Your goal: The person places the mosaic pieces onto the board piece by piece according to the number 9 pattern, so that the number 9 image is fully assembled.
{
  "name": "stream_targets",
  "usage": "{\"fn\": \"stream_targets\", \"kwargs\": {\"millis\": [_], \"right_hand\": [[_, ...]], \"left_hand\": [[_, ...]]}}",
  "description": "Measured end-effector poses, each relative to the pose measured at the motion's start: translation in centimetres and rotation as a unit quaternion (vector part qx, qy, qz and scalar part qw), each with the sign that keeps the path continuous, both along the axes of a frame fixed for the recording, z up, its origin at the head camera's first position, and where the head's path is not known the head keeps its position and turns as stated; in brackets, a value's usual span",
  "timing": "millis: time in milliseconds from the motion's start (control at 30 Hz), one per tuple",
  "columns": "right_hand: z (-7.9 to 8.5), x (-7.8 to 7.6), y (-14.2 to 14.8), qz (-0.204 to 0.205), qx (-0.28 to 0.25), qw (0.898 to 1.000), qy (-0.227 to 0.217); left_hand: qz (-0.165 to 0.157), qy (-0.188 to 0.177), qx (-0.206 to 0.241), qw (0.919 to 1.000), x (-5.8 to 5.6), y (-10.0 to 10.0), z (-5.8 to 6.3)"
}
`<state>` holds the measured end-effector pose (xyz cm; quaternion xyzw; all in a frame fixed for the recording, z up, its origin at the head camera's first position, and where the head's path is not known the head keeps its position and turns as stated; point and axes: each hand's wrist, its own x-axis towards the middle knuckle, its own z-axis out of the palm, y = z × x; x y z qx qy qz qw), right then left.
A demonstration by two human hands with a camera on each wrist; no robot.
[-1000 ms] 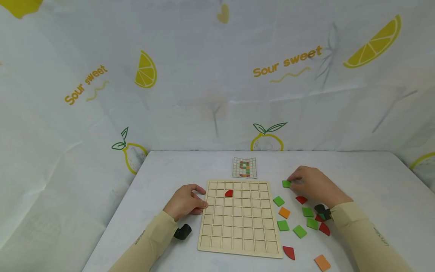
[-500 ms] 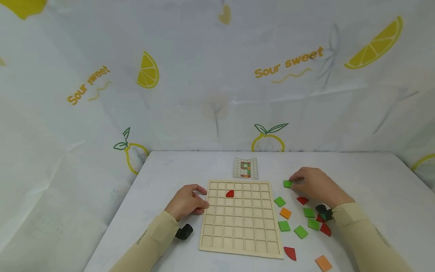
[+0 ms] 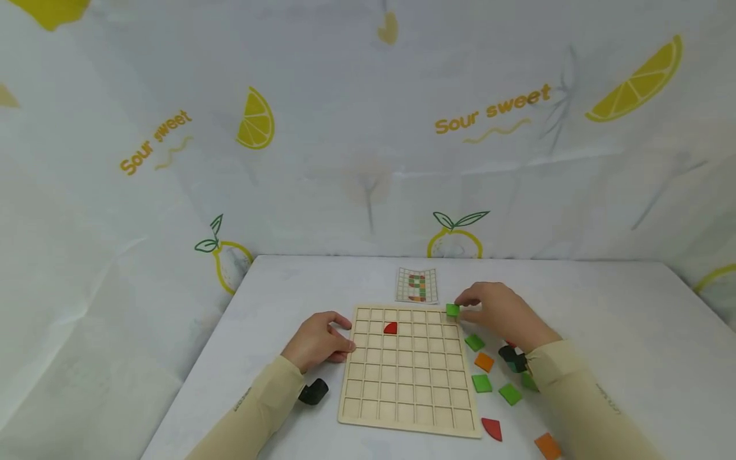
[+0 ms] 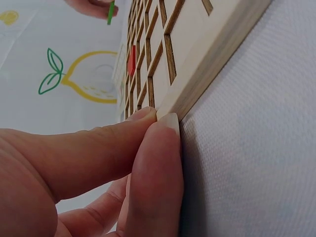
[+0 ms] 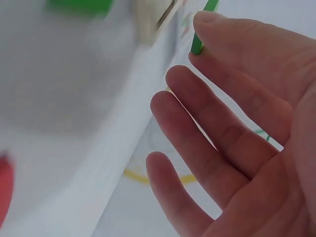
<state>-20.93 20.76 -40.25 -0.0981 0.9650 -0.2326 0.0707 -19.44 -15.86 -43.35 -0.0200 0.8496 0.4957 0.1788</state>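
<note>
My left hand pinches the left edge of a pale wooden grid board between thumb and finger, seen close up in the left wrist view. One red quarter-circle tile sits in a cell of the second row. Over the board's far right corner, my right hand holds a green square tile by its edge. In the right wrist view thumb and index finger pinch that tile, while the other fingers are spread.
Right of the board lie loose green squares, orange squares and a red quarter-circle; the right forearm covers others. Behind the board lies a pattern card with a coloured grid figure. A printed cloth hangs behind the table.
My right hand has carried the green square tile leftward from the table to above the board's far right corner. The left hand keeps its grip on the board edge.
</note>
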Motion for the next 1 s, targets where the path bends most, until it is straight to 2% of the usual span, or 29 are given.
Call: {"fn": "stream_targets", "kwargs": {"millis": [233,400,633,1000], "right_hand": [[-0.3,0.0,-4.2,0.022,-0.030,0.999,0.018],[-0.6,0.0,-6.0,0.043,-0.022,0.998,0.027],[-0.9,0.2,-7.6,0.037,-0.010,0.999,0.021],[-1.5,0.3,-8.6,0.063,0.022,0.996,0.059]], "left_hand": [[-0.002,0.002,-0.002,1.0000,0.0,-0.1,0.0],[-0.003,0.005,-0.001,1.0000,-0.1,-0.1,-0.1],[-0.001,0.003,0.002,1.0000,-0.2,-0.1,-0.2],[-0.001,0.001,-0.001,1.0000,-0.1,0.0,0.1]]}}
